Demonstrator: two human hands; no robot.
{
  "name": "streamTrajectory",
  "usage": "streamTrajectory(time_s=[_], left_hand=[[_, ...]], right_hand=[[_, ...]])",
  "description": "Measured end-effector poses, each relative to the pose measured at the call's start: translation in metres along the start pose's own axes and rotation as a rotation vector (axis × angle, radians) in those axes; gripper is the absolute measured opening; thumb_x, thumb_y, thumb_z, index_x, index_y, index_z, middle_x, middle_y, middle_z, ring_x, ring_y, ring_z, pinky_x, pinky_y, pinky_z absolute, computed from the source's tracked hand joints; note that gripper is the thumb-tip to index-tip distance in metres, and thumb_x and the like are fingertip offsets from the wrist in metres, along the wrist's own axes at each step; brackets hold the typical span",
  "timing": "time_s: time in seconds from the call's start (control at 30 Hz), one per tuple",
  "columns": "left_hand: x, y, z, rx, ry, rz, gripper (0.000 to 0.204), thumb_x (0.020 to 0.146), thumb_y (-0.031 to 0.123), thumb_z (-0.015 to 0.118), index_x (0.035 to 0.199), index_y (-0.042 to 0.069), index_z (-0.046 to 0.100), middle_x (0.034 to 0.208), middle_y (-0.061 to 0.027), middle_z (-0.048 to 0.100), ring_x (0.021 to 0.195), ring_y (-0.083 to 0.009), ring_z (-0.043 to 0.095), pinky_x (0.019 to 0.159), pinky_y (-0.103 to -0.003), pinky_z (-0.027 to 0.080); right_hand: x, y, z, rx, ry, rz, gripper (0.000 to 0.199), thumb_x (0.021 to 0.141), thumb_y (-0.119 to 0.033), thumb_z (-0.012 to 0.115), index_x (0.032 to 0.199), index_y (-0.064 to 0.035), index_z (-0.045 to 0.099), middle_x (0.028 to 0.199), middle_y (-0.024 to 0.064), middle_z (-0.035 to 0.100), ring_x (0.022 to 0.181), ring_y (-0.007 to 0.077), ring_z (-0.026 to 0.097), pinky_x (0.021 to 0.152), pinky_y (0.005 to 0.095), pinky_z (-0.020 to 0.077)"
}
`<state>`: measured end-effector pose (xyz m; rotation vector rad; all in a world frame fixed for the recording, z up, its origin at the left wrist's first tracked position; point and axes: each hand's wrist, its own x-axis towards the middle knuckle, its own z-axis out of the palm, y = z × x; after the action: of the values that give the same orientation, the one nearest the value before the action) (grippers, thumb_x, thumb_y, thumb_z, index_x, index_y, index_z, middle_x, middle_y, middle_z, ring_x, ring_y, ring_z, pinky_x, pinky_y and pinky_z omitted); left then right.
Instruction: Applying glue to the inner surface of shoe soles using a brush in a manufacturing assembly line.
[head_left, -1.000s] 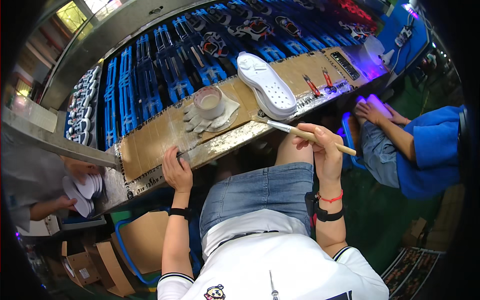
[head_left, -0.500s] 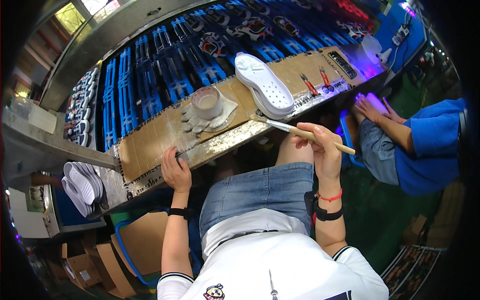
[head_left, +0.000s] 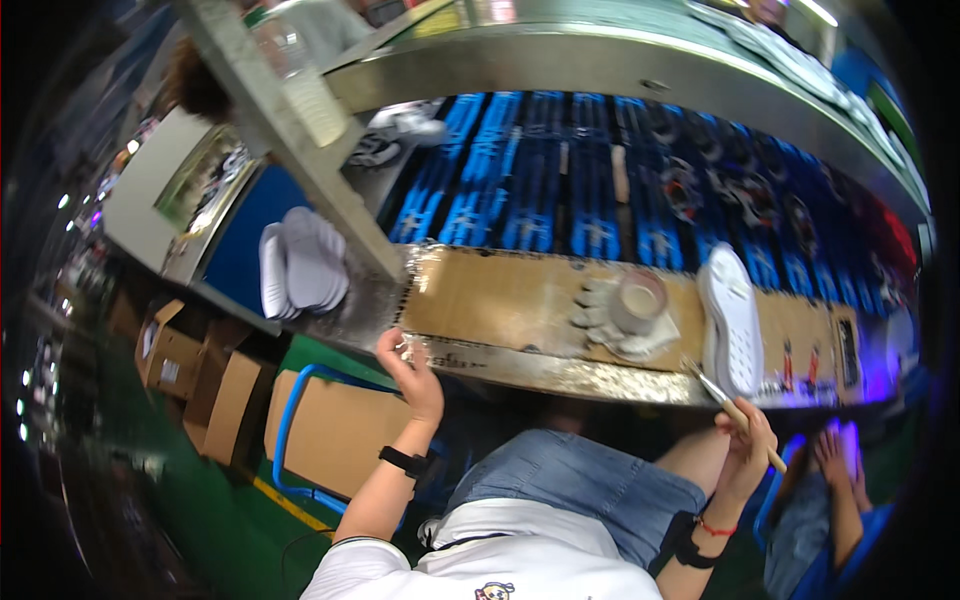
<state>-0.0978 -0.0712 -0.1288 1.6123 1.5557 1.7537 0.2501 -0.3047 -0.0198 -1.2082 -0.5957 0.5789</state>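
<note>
My right hand (head_left: 748, 445) holds a paintbrush (head_left: 712, 389) with a pale wooden handle, its bristles pointing at the table's front edge. Beside the brush tip lies a stack of white shoe soles (head_left: 733, 335) on the cardboard-covered table. To their left, a pinkish cup (head_left: 640, 297) of pale liquid stands on a whitish glove (head_left: 655, 345). My left hand (head_left: 412, 380) is raised at the left part of the table's front edge, fingers apart; I see nothing held in it. More white soles (head_left: 312, 268) stand at the table's left end.
Behind the cardboard (head_left: 500, 300) run blue conveyor racks (head_left: 530, 190) carrying shoe parts. A metal post (head_left: 320, 170) rises at the left. Red-handled tools (head_left: 787, 366) lie at the right. A blue-framed chair (head_left: 335, 430) and open boxes (head_left: 235, 405) are lower left; a co-worker's hands (head_left: 832, 455) are lower right.
The view has turned left, so the table and soles appear farther right. My left hand has come up and sits nearer the left-hand soles. The brush stays in my right hand.
</note>
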Motion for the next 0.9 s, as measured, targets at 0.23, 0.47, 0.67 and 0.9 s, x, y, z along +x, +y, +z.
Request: streamTrajectory(time_s=[0.23, 0.47, 0.67, 0.9], left_hand=[[0.134, -0.121, -0.093, -0.343, 0.425, -0.693, 0.068, 0.086, 0.051, 0.06, 0.128, 0.001, 0.042, 0.117, -0.0086, 0.05, 0.095, -0.0227, 0.053, 0.074, -0.031, 0.045], [0.229, -0.179, -0.121, -0.415, 0.192, -1.104, 0.055, 0.077, 0.04, 0.073, 0.118, 0.01, 0.051, 0.11, -0.0134, 0.052, 0.096, -0.0303, 0.053, 0.082, -0.046, 0.048], [0.217, -0.163, -0.124, -0.62, -0.015, -1.1, 0.047, 0.088, 0.017, 0.064, 0.126, 0.002, 0.041, 0.119, -0.0142, 0.048, 0.105, -0.0277, 0.051, 0.091, -0.042, 0.047], [0.074, -0.093, -0.15, -0.689, -0.211, -0.696, 0.057, 0.093, 0.013, 0.056, 0.14, 0.002, 0.026, 0.139, -0.0133, 0.038, 0.125, -0.0309, 0.042, 0.1, -0.053, 0.042]], right_hand=[[0.018, 0.015, 0.023, -0.013, -0.079, 0.065, 0.04, 0.092, -0.024, 0.047, 0.103, 0.0127, 0.06, 0.078, 0.0197, 0.066, 0.066, 0.02, 0.062, 0.064, 0.0269, 0.049], [0.027, 0.016, 0.037, -0.063, -0.08, 0.06, 0.04, 0.091, -0.024, 0.048, 0.101, 0.0134, 0.061, 0.077, 0.0204, 0.066, 0.066, 0.0218, 0.063, 0.062, 0.0275, 0.0497], [0.034, 0.012, 0.054, -0.099, -0.156, 0.088, 0.04, 0.09, -0.021, 0.047, 0.099, 0.0144, 0.062, 0.077, 0.0214, 0.066, 0.067, 0.0225, 0.064, 0.064, 0.0275, 0.05], [0.06, 0.014, 0.051, -0.18, -0.21, 0.068, 0.038, 0.091, -0.02, 0.045, 0.099, 0.012, 0.064, 0.077, 0.0197, 0.067, 0.067, 0.0204, 0.062, 0.068, 0.0288, 0.0484]])
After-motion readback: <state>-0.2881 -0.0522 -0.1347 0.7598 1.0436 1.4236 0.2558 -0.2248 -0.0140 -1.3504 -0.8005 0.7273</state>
